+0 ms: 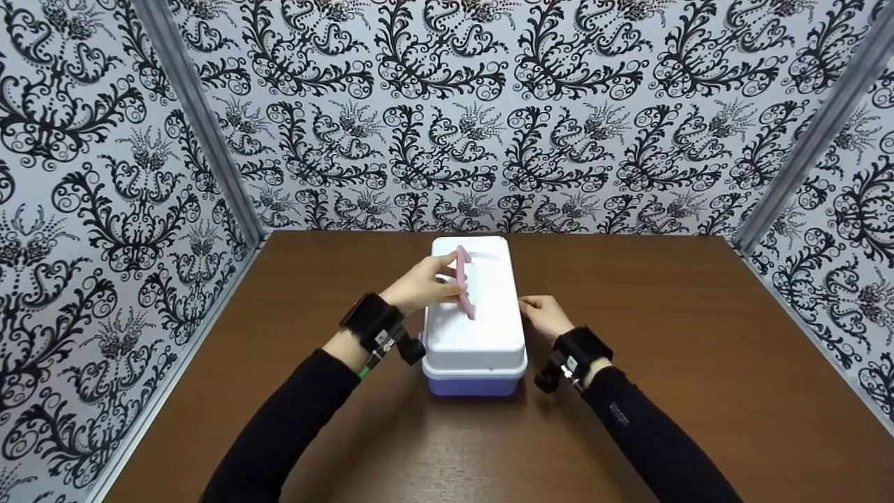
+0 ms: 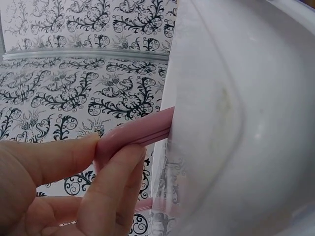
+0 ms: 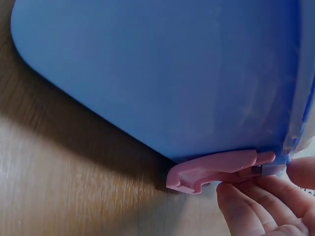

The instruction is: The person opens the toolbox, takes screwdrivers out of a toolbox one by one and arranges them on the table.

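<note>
A storage box with a white lid (image 1: 482, 335) and a blue-purple base (image 1: 475, 386) stands lengthwise on the table. My left hand (image 1: 422, 283) pinches the pink handle (image 2: 135, 132) on top of the lid between thumb and fingers. At the box's right side is my right hand (image 1: 548, 318). Its fingers and thumb close around the upper end of a pink latch (image 3: 214, 167), as the right wrist view shows. That latch hangs swung away from the lid, along the base wall. The lid sits on the base; what is inside cannot be seen.
The brown wooden table (image 1: 649, 314) extends around the box on all sides. Patterned panels (image 1: 454, 140) enclose it at the back, left and right, joined by grey corner posts (image 1: 202, 133).
</note>
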